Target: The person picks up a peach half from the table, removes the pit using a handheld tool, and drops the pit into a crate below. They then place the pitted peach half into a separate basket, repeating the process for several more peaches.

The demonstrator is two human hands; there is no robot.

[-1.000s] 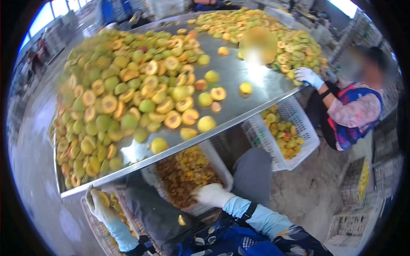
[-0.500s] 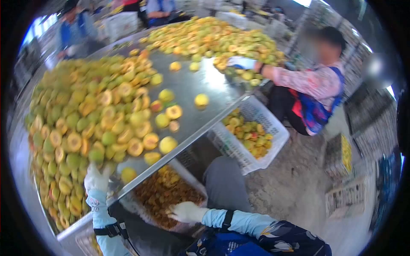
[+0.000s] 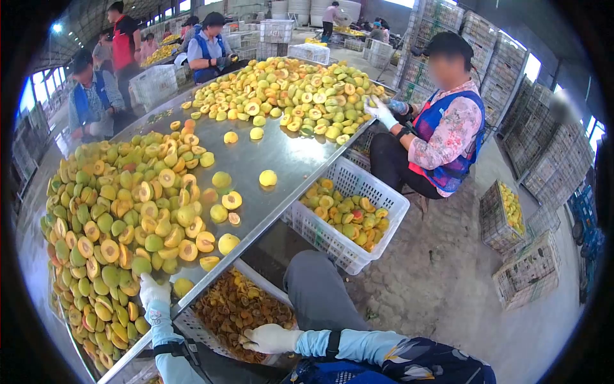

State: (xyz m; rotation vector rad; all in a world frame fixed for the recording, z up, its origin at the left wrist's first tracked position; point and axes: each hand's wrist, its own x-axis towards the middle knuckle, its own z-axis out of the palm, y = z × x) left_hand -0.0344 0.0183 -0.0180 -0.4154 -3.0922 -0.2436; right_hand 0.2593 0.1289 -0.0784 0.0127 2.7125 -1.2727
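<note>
My left hand [image 3: 155,293], in a white glove, reaches to the near edge of a heap of yellow-green halved peaches [image 3: 109,249] on the metal table. Its fingers look slightly apart, with the tips against a green peach [image 3: 141,265]; I see nothing held. My right hand [image 3: 272,338], also gloved in white, hangs low over a crate of brown and yellow fruit scraps [image 3: 240,304]. Its fingers are curled together, and whatever may be inside them is hidden. Single peaches [image 3: 228,243] lie near the table's raised edge, between heap and rim.
The metal table [image 3: 256,208] has a rim along my side. A white crate of peach halves [image 3: 345,217] stands beside my knee. A co-worker [image 3: 448,121] sits to the right at a second heap [image 3: 288,93]. Stacked crates [image 3: 543,137] line the right side.
My view has tilted up and sharpened, showing more of the hall. My left hand stays at the heap's edge and my right hand over the scraps. The right co-worker's hands have shifted at their heap.
</note>
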